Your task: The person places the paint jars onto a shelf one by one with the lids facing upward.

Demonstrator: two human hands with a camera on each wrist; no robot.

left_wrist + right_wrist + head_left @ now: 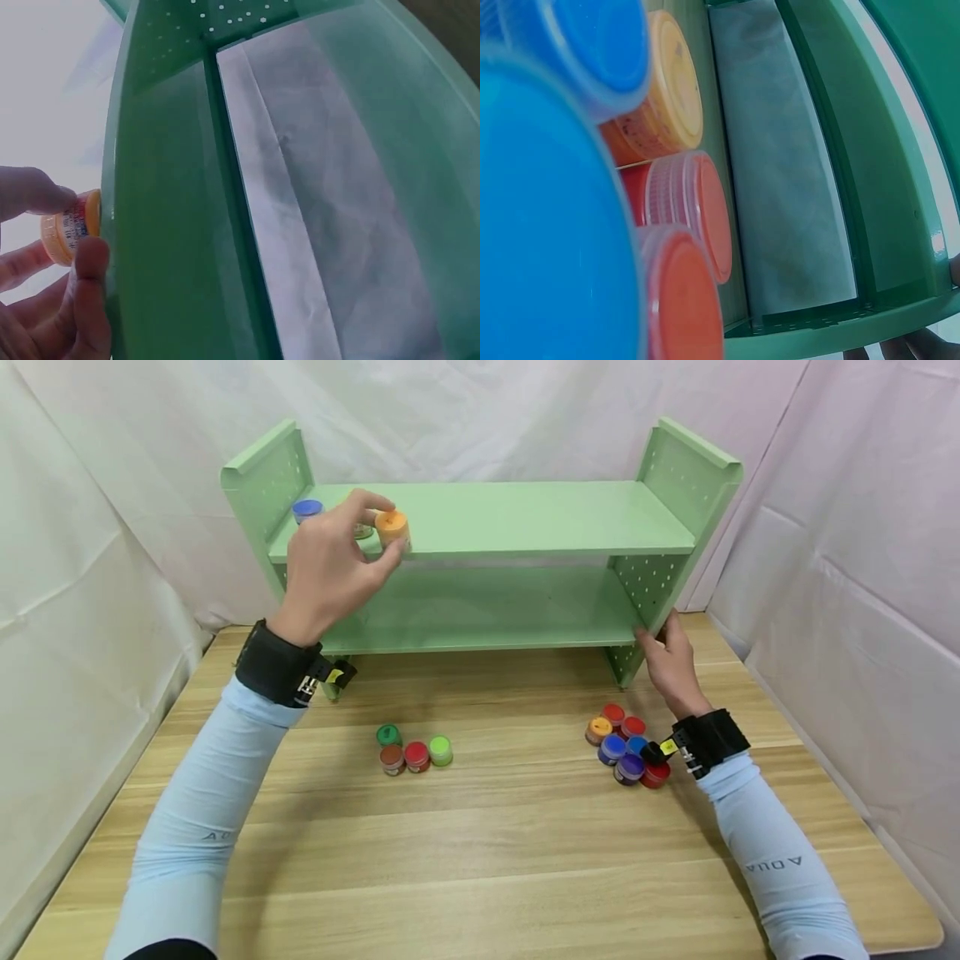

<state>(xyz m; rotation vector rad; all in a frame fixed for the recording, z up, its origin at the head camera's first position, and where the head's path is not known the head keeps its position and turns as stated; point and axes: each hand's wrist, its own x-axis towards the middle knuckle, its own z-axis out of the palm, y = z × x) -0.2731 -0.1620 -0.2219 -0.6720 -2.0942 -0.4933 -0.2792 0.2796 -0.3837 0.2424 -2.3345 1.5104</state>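
Between thumb and fingers, my left hand (326,556) pinches a small orange-lidded paint jar (392,527) at the front edge of the upper shelf. In the left wrist view the orange jar (71,226) shows a printed label and lies close against the green edge. Beside that hand, a blue-lidded jar (307,510) stands on the upper shelf, and another jar (363,531) is mostly hidden behind the fingers. My right hand (671,664) grips the lower right side panel of the green two-tier shelf (495,514), thumb in front and fingers behind it.
On the wooden table (480,860), a dark green jar (387,735), a brown one (392,758), a red one (417,756) and a light green one (440,750) stand left of centre. Several red, blue, purple and orange jars (628,767) cluster beneath my right wrist. White cloth (480,418) hangs behind.
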